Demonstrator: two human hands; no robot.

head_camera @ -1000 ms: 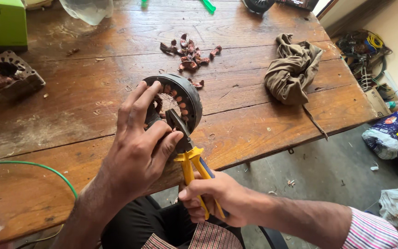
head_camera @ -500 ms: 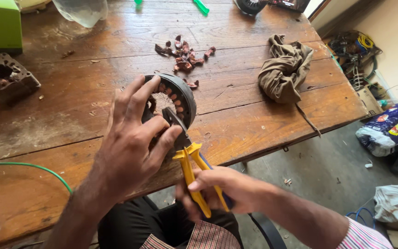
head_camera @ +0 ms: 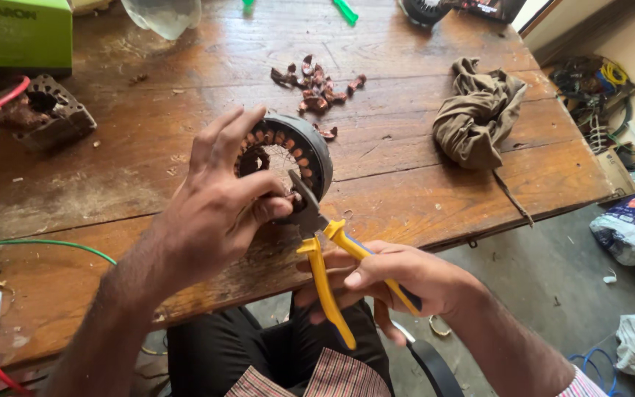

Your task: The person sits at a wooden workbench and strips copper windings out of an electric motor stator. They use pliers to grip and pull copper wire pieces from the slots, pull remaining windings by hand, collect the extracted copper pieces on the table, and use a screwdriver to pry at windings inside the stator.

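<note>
Head view: the left hand [head_camera: 214, 213] is closed around a round metal motor core [head_camera: 288, 158], fingers spread over its top rim and the thumb pressing at its lower edge. The core is held tilted at the near edge of the wooden desk [head_camera: 406, 184], with its ring of copper windings facing the camera. The right hand [head_camera: 391, 279] grips the yellow handles of a pair of pliers [head_camera: 325, 254], held below the desk edge; the pliers' dark nose reaches up into the core's lower opening. Just behind the core lies a small pile of brownish copper scraps [head_camera: 316, 87]. To the right a crumpled olive cloth [head_camera: 479, 114] rests on the desk. At far left sit a rusty metal block [head_camera: 49, 110] and a green box [head_camera: 16, 33].
</note>
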